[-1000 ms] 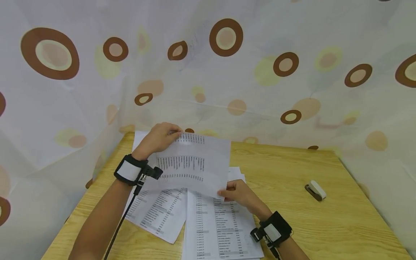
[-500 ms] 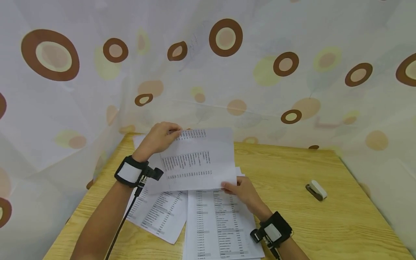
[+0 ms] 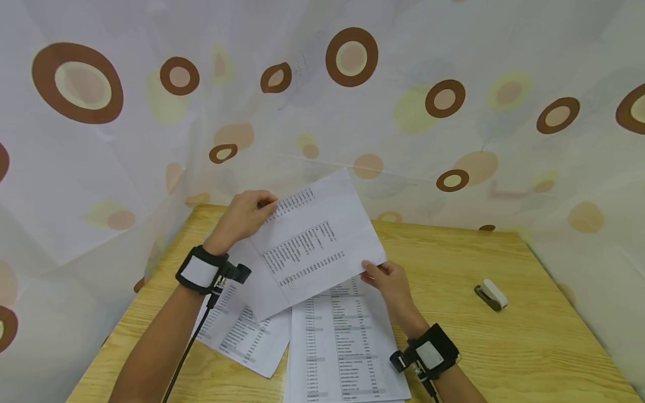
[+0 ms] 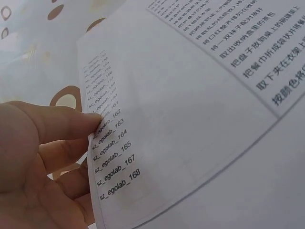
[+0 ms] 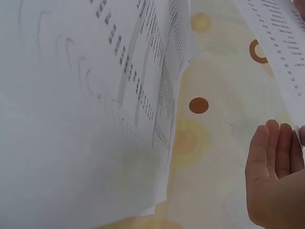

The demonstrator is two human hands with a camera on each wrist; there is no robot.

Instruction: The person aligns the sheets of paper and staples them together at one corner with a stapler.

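Observation:
A printed sheet of paper (image 3: 322, 240) hangs tilted in the air between both hands, its text running sideways. My left hand (image 3: 244, 219) pinches its upper left edge; in the left wrist view the thumb of that hand (image 4: 43, 157) presses on the printed margin of the sheet (image 4: 181, 119). At the sheet's lower right corner, my right hand (image 3: 390, 288) pinches it between thumb and fingers. Beneath lie a stack of printed sheets (image 3: 347, 347) and, left of it, another printed sheet (image 3: 252, 341), partly covered by the raised one.
A small white and dark stapler-like object (image 3: 491, 295) lies on the right part of the wooden table (image 3: 544, 336). Behind and on both sides hangs a curtain (image 3: 312, 112) patterned with brown rings. Each wrist wears a strapped camera with a cable.
The held sheet has turned counterclockwise, its right side rising and its lower left corner dropping. My right hand has moved up and to the right; the left stays almost in place.

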